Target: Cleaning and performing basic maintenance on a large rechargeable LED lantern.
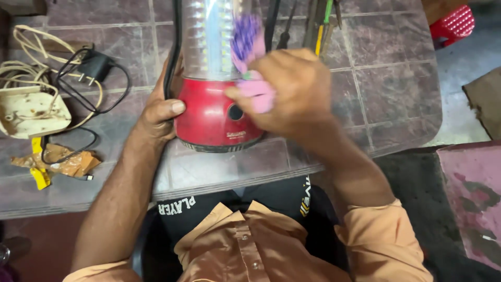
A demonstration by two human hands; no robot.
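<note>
At the far left of the tiled stone table (396, 78) I see a cream plastic socket box (31, 112) with coiled pale cords, a black charger (94, 65) with thin black wire, and crumpled brown and yellow wrapping (57, 163). Moving right, my left hand (159, 112) wraps around the lantern (214, 112), thumb pressed flat on its glossy red round base. The lantern stands upright near the table's front edge; above the base rises a clear ribbed plastic cylinder showing rows of small white lights. My right hand (292, 91) is closed on a pink cloth (255, 94), pressing it against the base's front. Behind, slim tools (318, 26) lie together. A red plastic basket (454, 23) sits far right.
</note>
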